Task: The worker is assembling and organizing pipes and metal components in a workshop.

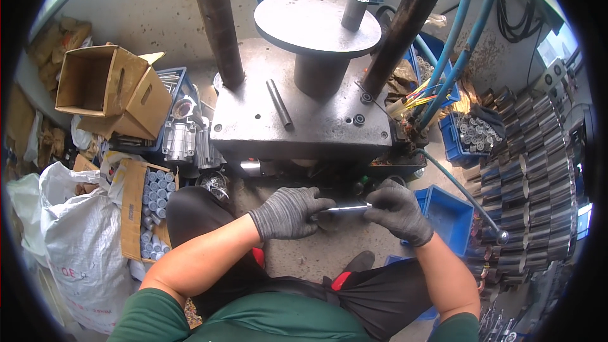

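Observation:
A slim shiny metal rod (pixel 345 208) lies level between my two gloved hands, above my lap and in front of the press. My left hand (pixel 290 213), in a grey knit glove, pinches its left end. Around its right end close the fingers of my right hand (pixel 400 211), gloved in darker grey. Beyond them stands the press's steel bed (pixel 240 123), where a dark metal bar (pixel 279 104) lies at a slant. A round steel plate (pixel 297 19) on a thick column rises behind it, bearing a short metal cylinder (pixel 354 12) near its right edge.
At left are an open cardboard box (pixel 85 82), a carton of grey cylinders (pixel 132 209) and a white sack (pixel 82 259). Blue bins (pixel 453 218) and stacked metal tubes (pixel 532 177) stand at right. Two dark posts (pixel 215 19) and blue hoses (pixel 465 50) flank the plate.

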`<state>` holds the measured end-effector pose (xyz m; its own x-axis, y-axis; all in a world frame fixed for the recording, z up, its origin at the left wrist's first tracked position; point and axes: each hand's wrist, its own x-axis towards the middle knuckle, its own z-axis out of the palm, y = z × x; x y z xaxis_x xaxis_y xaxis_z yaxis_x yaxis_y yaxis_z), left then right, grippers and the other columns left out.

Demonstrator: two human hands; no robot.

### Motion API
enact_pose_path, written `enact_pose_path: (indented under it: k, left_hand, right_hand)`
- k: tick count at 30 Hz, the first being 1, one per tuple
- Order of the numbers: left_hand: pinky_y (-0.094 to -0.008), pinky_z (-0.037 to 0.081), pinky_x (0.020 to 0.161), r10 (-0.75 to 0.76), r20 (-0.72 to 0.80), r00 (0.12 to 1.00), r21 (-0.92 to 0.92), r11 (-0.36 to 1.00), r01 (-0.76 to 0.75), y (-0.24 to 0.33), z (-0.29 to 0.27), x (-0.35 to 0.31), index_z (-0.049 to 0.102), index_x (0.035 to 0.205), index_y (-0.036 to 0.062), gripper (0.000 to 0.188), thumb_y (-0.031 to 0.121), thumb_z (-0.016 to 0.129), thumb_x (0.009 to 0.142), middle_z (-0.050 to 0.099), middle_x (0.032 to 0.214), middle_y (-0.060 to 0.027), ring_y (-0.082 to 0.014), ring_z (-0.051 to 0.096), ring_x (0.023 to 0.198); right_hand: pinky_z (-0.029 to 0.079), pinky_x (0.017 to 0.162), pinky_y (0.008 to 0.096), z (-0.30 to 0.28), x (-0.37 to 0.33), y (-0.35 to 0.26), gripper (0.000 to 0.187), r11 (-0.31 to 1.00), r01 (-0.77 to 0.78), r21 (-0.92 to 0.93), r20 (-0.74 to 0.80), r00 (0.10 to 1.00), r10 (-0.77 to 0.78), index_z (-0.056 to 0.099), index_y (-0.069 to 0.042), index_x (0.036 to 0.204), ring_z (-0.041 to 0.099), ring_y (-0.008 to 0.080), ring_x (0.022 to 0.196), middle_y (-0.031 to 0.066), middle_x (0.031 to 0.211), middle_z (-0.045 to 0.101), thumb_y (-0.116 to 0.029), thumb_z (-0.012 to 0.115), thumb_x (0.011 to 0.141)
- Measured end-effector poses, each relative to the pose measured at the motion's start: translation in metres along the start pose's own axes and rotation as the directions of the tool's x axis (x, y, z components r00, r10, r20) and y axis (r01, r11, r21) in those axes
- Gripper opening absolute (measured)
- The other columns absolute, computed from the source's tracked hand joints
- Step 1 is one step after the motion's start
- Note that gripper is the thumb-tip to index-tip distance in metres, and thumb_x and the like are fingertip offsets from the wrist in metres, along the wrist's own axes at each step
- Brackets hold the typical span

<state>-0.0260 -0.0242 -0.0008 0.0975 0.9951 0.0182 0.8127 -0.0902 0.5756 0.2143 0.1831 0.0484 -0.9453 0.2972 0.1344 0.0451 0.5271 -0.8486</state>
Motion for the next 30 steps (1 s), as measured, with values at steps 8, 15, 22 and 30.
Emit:
enact_pose_path:
  k: [8,15,22,30]
  left_hand:
    - [-0.0522,0.06,0.078,-0.008,0.078,0.997,-0.054,0.998,0.012,0.006,0.001,0.001,0.065,0.144,0.0152,0.061,0.028,0.073,0.085,0.065,0.105,-0.0176,-0.0399,0.07,0.092]
    - [-0.0521,0.06,0.079,-0.035,0.105,0.994,-0.02,0.999,0.038,0.011,-0.002,0.003,0.064,0.145,0.0163,0.063,0.028,0.074,0.084,0.065,0.106,-0.0179,-0.0396,0.07,0.093]
    - [-0.0521,0.059,0.089,-0.012,0.139,0.99,-0.122,0.992,0.03,0.022,0.014,0.008,0.065,0.14,0.0131,0.057,0.028,0.074,0.086,0.067,0.108,-0.0192,-0.04,0.071,0.1]
    - [-0.0324,0.06,0.078,-0.446,0.163,0.88,-0.956,0.147,0.252,0.026,0.042,0.019,0.058,0.131,0.0037,0.036,0.014,0.076,0.101,0.067,0.099,-0.006,-0.0145,0.067,0.085]
  right_hand:
    - [0.051,0.071,0.033,0.005,-0.01,0.011,0.035,0.987,-0.115,0.115,0.008,0.993,0.115,0.078,0.001,0.112,0.063,0.0167,0.082,0.006,0.095,0.066,-0.009,0.094,0.082]
    - [0.053,0.072,0.034,0.008,-0.01,0.0,0.035,0.997,-0.04,0.068,-0.052,0.998,0.044,0.079,0.0,0.11,0.066,0.0176,0.083,0.0063,0.094,0.069,-0.011,0.096,0.081]
    - [0.061,0.087,0.0313,0.033,-0.007,-0.002,0.055,0.937,-0.327,0.127,0.074,0.945,0.319,0.072,0.003,0.133,0.074,0.0161,0.098,0.0084,0.108,0.077,-0.012,0.094,0.085]
    - [0.064,0.092,0.0348,-0.006,0.03,-0.023,0.033,0.874,-0.249,0.417,-0.166,0.925,0.342,0.063,0.002,0.138,0.078,0.0232,0.106,0.0154,0.127,0.074,0.002,0.061,0.105]
